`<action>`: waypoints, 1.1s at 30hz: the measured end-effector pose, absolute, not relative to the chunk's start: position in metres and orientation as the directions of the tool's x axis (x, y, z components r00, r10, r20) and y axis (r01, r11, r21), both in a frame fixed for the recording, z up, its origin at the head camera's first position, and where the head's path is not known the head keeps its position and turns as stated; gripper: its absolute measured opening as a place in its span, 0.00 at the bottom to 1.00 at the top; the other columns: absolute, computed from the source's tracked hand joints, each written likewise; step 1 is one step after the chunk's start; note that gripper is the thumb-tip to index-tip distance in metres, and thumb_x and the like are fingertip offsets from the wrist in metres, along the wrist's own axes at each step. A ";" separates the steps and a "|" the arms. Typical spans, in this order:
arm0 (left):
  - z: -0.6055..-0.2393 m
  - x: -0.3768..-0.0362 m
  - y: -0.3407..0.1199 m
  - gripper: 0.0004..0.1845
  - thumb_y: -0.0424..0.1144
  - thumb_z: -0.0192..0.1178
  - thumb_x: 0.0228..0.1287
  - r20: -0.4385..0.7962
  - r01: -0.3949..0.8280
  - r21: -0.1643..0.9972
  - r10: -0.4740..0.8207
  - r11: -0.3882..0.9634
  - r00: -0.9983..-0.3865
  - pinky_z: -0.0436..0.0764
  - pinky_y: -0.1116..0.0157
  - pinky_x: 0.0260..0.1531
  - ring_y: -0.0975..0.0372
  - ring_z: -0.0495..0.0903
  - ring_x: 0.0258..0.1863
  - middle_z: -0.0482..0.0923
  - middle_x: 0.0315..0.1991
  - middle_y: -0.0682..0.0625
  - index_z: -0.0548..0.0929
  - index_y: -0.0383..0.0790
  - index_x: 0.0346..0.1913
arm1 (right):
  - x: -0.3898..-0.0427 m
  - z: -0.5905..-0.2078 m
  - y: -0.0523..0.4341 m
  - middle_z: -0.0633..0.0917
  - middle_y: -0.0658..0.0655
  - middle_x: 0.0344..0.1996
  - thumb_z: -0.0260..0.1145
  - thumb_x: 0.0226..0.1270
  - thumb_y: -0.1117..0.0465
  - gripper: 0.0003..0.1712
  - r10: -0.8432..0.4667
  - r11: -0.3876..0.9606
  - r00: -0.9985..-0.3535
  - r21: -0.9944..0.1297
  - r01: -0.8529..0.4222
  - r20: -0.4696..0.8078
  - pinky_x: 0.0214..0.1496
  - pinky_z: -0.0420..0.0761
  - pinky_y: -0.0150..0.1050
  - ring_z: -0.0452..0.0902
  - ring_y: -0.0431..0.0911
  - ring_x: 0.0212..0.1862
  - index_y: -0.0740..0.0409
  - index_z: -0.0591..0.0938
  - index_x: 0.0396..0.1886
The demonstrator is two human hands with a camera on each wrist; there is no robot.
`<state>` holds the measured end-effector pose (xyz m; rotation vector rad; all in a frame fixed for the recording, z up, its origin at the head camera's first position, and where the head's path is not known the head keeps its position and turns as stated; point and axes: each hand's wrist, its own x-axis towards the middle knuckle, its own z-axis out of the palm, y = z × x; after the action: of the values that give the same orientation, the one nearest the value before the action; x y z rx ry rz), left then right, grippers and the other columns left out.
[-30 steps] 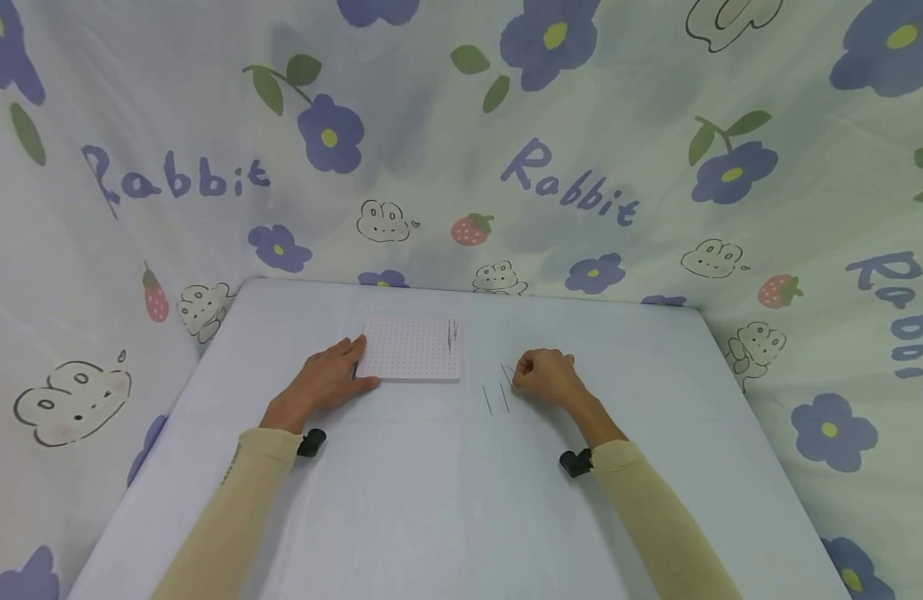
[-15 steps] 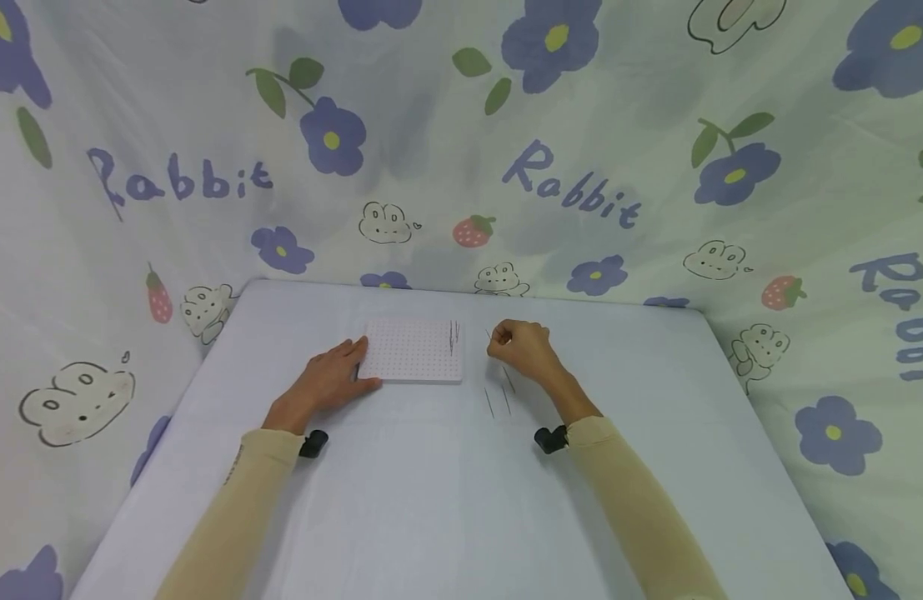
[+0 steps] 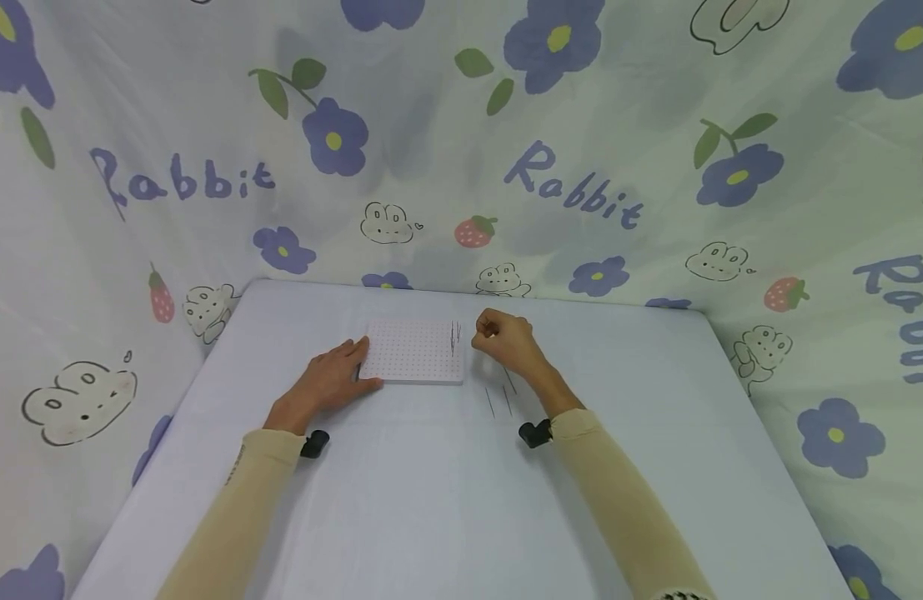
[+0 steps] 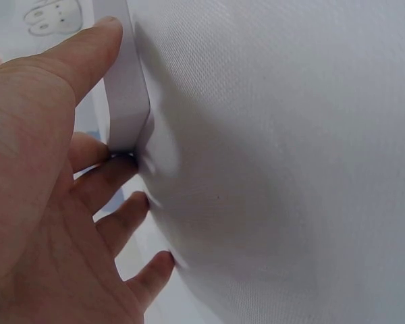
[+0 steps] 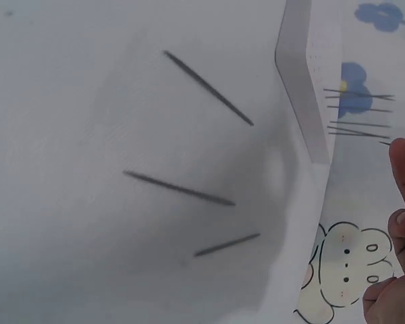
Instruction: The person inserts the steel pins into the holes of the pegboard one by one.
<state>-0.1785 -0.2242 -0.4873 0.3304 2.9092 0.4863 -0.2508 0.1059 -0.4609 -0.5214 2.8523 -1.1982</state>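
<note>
A white pegboard (image 3: 412,354) with rows of small holes lies on the table. Several thin dark sticks (image 5: 359,125) stand upright in it near its right edge. At the board's left front corner rests my left hand (image 3: 326,383), thumb along the front side (image 4: 127,101) and fingers by the left side, some fingertips on the cloth. Just right of the board, my right hand (image 3: 509,340) is raised, pinching a thin dark stick (image 5: 385,143) that the fingers mostly hide. Below it, three loose sticks (image 5: 180,188) lie on the cloth.
A white cloth covers the table (image 3: 423,500). Behind it hangs a curtain (image 3: 431,167) printed with flowers, rabbits and strawberries, which also runs along both sides. A black wrist camera (image 3: 536,433) sits at my right cuff.
My right hand has lifted a stick from the loose ones and moved left and away from me, up to the board's right side. My left hand stays on the board.
</note>
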 end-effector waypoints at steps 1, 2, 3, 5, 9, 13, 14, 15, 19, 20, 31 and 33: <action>-0.488 -0.179 -0.224 0.48 0.57 0.61 0.70 -0.132 0.190 0.337 0.245 0.922 -0.960 0.55 0.36 0.71 0.37 0.53 0.76 0.54 0.77 0.31 0.53 0.30 0.78 | -0.251 -0.461 0.104 0.85 0.46 0.30 0.65 0.56 0.58 0.03 -0.306 0.652 -0.944 -0.696 -0.300 0.121 0.53 0.69 0.52 0.77 0.45 0.32 0.46 0.80 0.32; -0.488 -0.179 -0.224 0.48 0.57 0.61 0.70 -0.129 0.191 0.338 0.246 0.922 -0.961 0.55 0.36 0.71 0.37 0.53 0.76 0.55 0.76 0.31 0.53 0.30 0.78 | -0.252 -0.461 0.103 0.86 0.46 0.31 0.65 0.57 0.57 0.04 -0.311 0.651 -0.943 -0.696 -0.302 0.119 0.56 0.68 0.53 0.78 0.45 0.33 0.46 0.81 0.33; -0.488 -0.178 -0.224 0.48 0.57 0.61 0.70 -0.127 0.192 0.339 0.248 0.921 -0.960 0.55 0.36 0.71 0.37 0.53 0.76 0.55 0.76 0.31 0.53 0.29 0.78 | -0.253 -0.462 0.101 0.87 0.46 0.32 0.65 0.57 0.57 0.04 -0.316 0.650 -0.942 -0.698 -0.302 0.114 0.58 0.67 0.55 0.79 0.45 0.35 0.47 0.82 0.34; -0.488 -0.178 -0.224 0.48 0.57 0.61 0.70 -0.124 0.196 0.337 0.250 0.921 -0.960 0.56 0.36 0.71 0.37 0.53 0.76 0.55 0.76 0.30 0.53 0.29 0.78 | -0.254 -0.463 0.097 0.88 0.46 0.34 0.66 0.59 0.57 0.05 -0.324 0.653 -0.941 -0.696 -0.298 0.099 0.61 0.65 0.57 0.80 0.45 0.37 0.47 0.83 0.36; -0.487 -0.177 -0.224 0.48 0.58 0.61 0.69 -0.121 0.201 0.334 0.253 0.921 -0.960 0.57 0.36 0.70 0.37 0.54 0.76 0.55 0.76 0.31 0.54 0.29 0.78 | -0.257 -0.467 0.091 0.88 0.46 0.36 0.68 0.61 0.56 0.05 -0.335 0.677 -0.940 -0.678 -0.286 0.063 0.62 0.65 0.59 0.81 0.45 0.40 0.46 0.83 0.38; -0.487 -0.177 -0.224 0.48 0.57 0.61 0.70 -0.121 0.203 0.332 0.255 0.921 -0.959 0.57 0.36 0.70 0.37 0.54 0.76 0.55 0.76 0.31 0.54 0.29 0.78 | -0.260 -0.469 0.088 0.88 0.47 0.37 0.68 0.61 0.56 0.04 -0.333 0.700 -0.942 -0.658 -0.277 0.041 0.63 0.64 0.60 0.80 0.47 0.40 0.45 0.83 0.36; -0.487 -0.177 -0.224 0.48 0.58 0.61 0.70 -0.121 0.204 0.330 0.256 0.921 -0.959 0.57 0.36 0.70 0.37 0.54 0.76 0.55 0.76 0.31 0.54 0.29 0.78 | -0.260 -0.470 0.088 0.88 0.47 0.37 0.67 0.61 0.57 0.04 -0.334 0.705 -0.942 -0.653 -0.275 0.037 0.64 0.63 0.61 0.80 0.47 0.40 0.45 0.83 0.36; -0.487 -0.177 -0.224 0.48 0.58 0.61 0.70 -0.122 0.205 0.330 0.256 0.922 -0.959 0.57 0.36 0.70 0.37 0.54 0.76 0.55 0.76 0.31 0.54 0.29 0.78 | -0.261 -0.470 0.088 0.88 0.47 0.37 0.67 0.61 0.56 0.04 -0.333 0.713 -0.942 -0.645 -0.276 0.034 0.64 0.63 0.61 0.80 0.48 0.40 0.45 0.83 0.37; -0.487 -0.177 -0.225 0.48 0.58 0.60 0.70 -0.116 0.212 0.328 0.261 0.921 -0.958 0.57 0.36 0.70 0.37 0.54 0.76 0.55 0.77 0.32 0.54 0.29 0.78 | -0.266 -0.474 0.088 0.88 0.47 0.39 0.67 0.62 0.55 0.05 -0.338 0.736 -0.941 -0.617 -0.279 0.023 0.63 0.63 0.61 0.79 0.47 0.42 0.45 0.83 0.38; -0.487 -0.178 -0.226 0.48 0.58 0.60 0.70 -0.113 0.215 0.328 0.264 0.920 -0.958 0.57 0.37 0.70 0.37 0.54 0.76 0.55 0.77 0.32 0.54 0.29 0.78 | -0.266 -0.475 0.088 0.88 0.47 0.39 0.67 0.62 0.55 0.05 -0.342 0.739 -0.939 -0.611 -0.284 0.023 0.63 0.63 0.61 0.79 0.48 0.42 0.45 0.84 0.39; -0.488 -0.179 -0.225 0.48 0.59 0.60 0.70 -0.122 0.204 0.332 0.256 0.921 -0.959 0.56 0.37 0.71 0.38 0.53 0.76 0.54 0.77 0.33 0.53 0.30 0.78 | -0.270 -0.478 0.081 0.89 0.46 0.37 0.68 0.63 0.55 0.03 -0.363 0.784 -0.932 -0.536 -0.313 0.014 0.58 0.65 0.58 0.80 0.47 0.41 0.44 0.84 0.36; -0.489 -0.179 -0.226 0.48 0.59 0.60 0.70 -0.121 0.205 0.331 0.256 0.921 -0.959 0.56 0.37 0.71 0.38 0.53 0.76 0.54 0.77 0.32 0.53 0.30 0.78 | -0.270 -0.478 0.080 0.89 0.45 0.35 0.68 0.63 0.55 0.02 -0.367 0.787 -0.930 -0.528 -0.319 0.016 0.57 0.65 0.59 0.80 0.48 0.41 0.44 0.84 0.35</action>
<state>-0.1793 -0.2256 -0.4885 0.3529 2.9198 0.4766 -0.2701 0.0799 -0.4777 -0.5551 2.8860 -0.8293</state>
